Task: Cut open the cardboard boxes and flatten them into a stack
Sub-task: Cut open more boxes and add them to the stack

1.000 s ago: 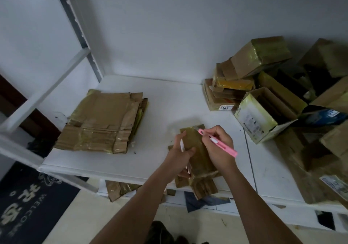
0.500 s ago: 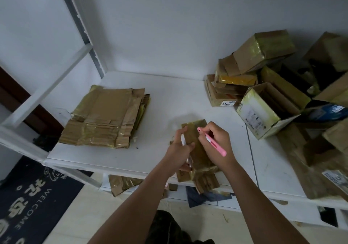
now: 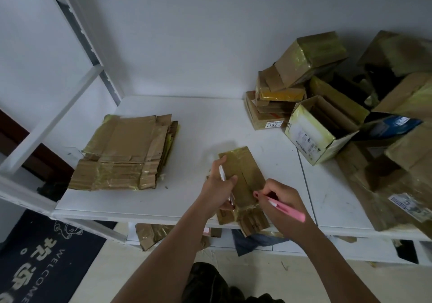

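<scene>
A pink pen-shaped cutter (image 3: 286,209) is gripped in the right hand (image 3: 280,200), its tip at the taped seam of a small brown cardboard box (image 3: 243,174), which is clasped by the left hand (image 3: 216,186) at the white shelf's (image 3: 198,120) front edge. The seam should be followed shallowly, away from the fingers. One flattened cardboard stack (image 3: 124,158) lies left; roughly ten uncut boxes (image 3: 327,97) are piled right.

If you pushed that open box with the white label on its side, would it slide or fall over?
The open box would probably slide, since it sits on a smooth white table. It looks empty inside, so it is likely light. Its thin cardboard walls might bend if pushed hard.
</scene>
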A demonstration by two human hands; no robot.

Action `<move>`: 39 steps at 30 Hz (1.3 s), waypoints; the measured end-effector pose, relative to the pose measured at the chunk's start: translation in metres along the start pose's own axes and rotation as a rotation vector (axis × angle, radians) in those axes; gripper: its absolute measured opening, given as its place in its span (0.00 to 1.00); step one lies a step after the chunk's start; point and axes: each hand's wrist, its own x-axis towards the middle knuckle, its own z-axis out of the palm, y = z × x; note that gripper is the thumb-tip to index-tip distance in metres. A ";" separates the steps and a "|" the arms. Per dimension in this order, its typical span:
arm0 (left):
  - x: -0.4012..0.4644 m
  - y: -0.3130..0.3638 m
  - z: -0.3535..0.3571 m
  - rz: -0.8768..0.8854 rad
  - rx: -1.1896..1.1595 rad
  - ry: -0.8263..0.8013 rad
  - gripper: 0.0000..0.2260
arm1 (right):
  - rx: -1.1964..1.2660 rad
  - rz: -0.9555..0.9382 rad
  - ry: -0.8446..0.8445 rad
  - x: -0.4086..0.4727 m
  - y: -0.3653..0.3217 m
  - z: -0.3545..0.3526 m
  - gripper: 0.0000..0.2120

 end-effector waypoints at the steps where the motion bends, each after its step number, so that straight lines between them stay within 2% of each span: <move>1: 0.001 -0.001 0.001 0.009 0.006 0.011 0.25 | 0.039 0.033 0.007 -0.005 0.003 0.001 0.09; 3: 0.004 -0.002 0.002 0.034 0.023 0.049 0.25 | 0.125 0.199 -0.015 -0.016 0.003 0.001 0.09; 4: 0.006 -0.002 0.003 0.054 0.040 0.075 0.25 | 0.143 0.221 -0.027 -0.024 0.001 0.001 0.08; 6: 0.007 0.000 0.003 0.111 0.154 0.130 0.27 | 0.175 0.194 0.060 -0.035 -0.004 -0.002 0.08; 7: 0.009 0.003 0.003 0.141 0.223 0.132 0.30 | 0.268 0.190 0.110 -0.039 -0.008 -0.003 0.08; 10: 0.015 0.015 0.005 0.168 0.411 -0.009 0.41 | 0.312 0.122 0.116 -0.046 -0.011 -0.004 0.06; 12: 0.016 0.022 0.003 0.174 0.546 -0.095 0.40 | 0.405 0.178 0.149 -0.047 -0.015 -0.003 0.04; 14: 0.019 0.024 -0.001 0.186 0.595 -0.110 0.35 | 0.447 0.191 0.197 -0.051 -0.010 -0.001 0.05; 15: 0.021 0.024 -0.004 0.203 0.619 -0.104 0.34 | 0.433 0.165 0.247 -0.054 -0.005 0.001 0.07; 18: 0.024 0.018 -0.008 0.261 0.612 -0.084 0.36 | 0.614 0.189 0.467 -0.060 0.005 0.003 0.07; 23: 0.018 0.002 -0.002 0.343 0.520 0.034 0.41 | 1.085 0.357 0.721 -0.048 0.010 0.011 0.13; 26: 0.011 -0.003 -0.004 0.298 0.595 0.171 0.41 | 1.175 0.367 0.709 -0.030 0.012 0.010 0.10; 28: 0.008 -0.003 -0.007 0.287 0.747 0.283 0.41 | 1.198 0.361 0.675 -0.018 0.009 0.013 0.09; 29: 0.008 -0.002 -0.008 0.343 0.855 0.319 0.41 | 1.198 0.373 0.667 -0.013 0.008 0.016 0.09; 30: 0.010 -0.001 -0.009 0.431 0.947 0.314 0.39 | 1.186 0.396 0.669 -0.008 0.007 0.018 0.09; 32: 0.015 0.002 -0.011 0.553 1.024 0.163 0.33 | 1.155 0.447 0.693 -0.002 0.007 0.021 0.06; 34: 0.022 0.002 -0.014 0.524 1.043 0.029 0.28 | 1.150 0.470 0.734 0.000 0.012 0.018 0.05; 39: 0.032 -0.003 -0.015 0.442 1.083 -0.031 0.28 | 1.186 0.473 0.751 -0.004 0.025 0.009 0.07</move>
